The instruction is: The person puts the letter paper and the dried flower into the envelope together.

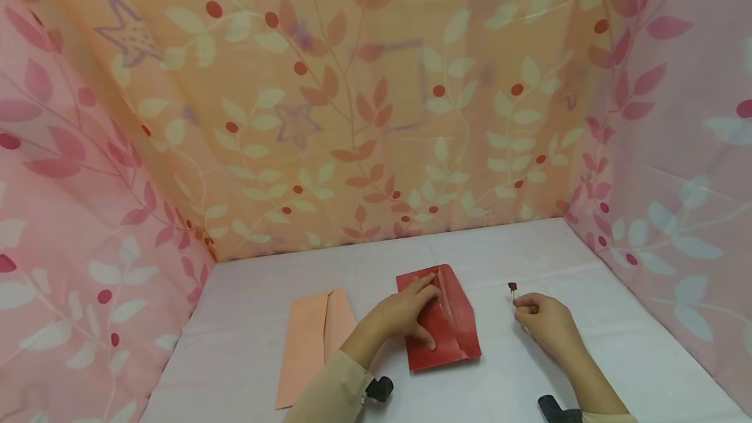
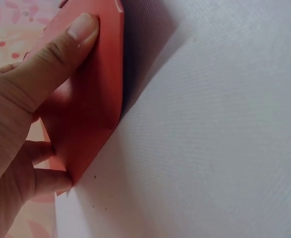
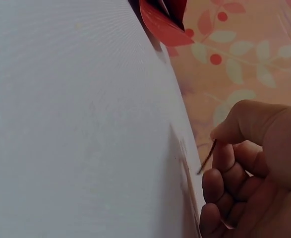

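A red envelope point(image 1: 446, 325) lies on the white table point(image 1: 529, 253) with its flap open. My left hand point(image 1: 405, 312) lies flat on it, fingers spread and the thumb point(image 2: 61, 49) pressing the red paper point(image 2: 90, 109) down. My right hand point(image 1: 537, 318) rests on the table to the right of the envelope and pinches a thin stick with a small dark red tip point(image 1: 513, 287) between thumb and fingers. In the right wrist view the stick point(image 3: 207, 157) pokes out of the curled fingers point(image 3: 224, 168). A corner of the red envelope point(image 3: 160, 20) shows at the top there.
A pale orange envelope point(image 1: 311, 344) lies left of the red one, near my left sleeve point(image 1: 329, 390). Leaf-patterned cloth walls point(image 1: 352, 103) close in the table at the back and on both sides.
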The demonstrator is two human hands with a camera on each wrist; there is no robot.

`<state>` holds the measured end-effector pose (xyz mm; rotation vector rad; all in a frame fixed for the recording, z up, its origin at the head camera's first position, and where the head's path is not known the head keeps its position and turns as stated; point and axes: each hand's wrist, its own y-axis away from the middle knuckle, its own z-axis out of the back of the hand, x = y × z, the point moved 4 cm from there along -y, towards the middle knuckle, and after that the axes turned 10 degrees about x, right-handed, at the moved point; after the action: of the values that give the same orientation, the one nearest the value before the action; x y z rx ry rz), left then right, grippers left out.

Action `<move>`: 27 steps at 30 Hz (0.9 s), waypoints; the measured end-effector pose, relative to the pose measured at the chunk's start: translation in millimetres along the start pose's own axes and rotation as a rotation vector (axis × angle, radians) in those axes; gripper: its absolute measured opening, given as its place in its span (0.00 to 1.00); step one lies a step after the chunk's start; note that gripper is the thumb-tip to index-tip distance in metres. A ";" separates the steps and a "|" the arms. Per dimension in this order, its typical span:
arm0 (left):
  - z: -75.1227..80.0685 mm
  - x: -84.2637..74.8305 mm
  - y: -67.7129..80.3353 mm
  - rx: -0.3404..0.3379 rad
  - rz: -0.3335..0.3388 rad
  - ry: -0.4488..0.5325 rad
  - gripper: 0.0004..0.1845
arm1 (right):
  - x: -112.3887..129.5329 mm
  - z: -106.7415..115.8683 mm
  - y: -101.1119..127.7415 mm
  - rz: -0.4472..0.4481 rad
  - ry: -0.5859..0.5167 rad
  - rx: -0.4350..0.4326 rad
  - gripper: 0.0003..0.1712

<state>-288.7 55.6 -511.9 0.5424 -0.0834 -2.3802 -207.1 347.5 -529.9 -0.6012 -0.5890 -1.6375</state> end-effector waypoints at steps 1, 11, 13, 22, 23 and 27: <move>-0.1 -0.3 0.1 0.001 0.000 0.000 0.51 | 0.7 -0.8 0.1 0.006 -0.024 0.007 0.12; -2.4 1.7 -2.5 0.010 0.013 -0.014 0.50 | 8.7 -3.7 1.2 0.053 -0.095 0.032 0.11; -1.7 1.1 -2.3 0.011 0.013 -0.007 0.50 | 8.7 -3.1 1.0 0.048 -0.099 0.031 0.12; -2.2 -1.6 0.1 0.027 0.020 -0.004 0.50 | 13.1 -2.1 1.7 0.035 -0.166 0.051 0.17; -1.9 -1.6 0.1 0.025 0.020 -0.007 0.50 | 14.8 -1.4 0.9 0.052 -0.178 0.044 0.17; 0.5 -1.8 0.1 0.025 0.025 -0.006 0.50 | 22.5 -1.3 -3.0 0.116 -0.224 0.019 0.16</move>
<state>-287.6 56.7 -510.8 0.5432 -0.1214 -2.3595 -213.1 330.6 -515.7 -0.7967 -0.7185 -1.4645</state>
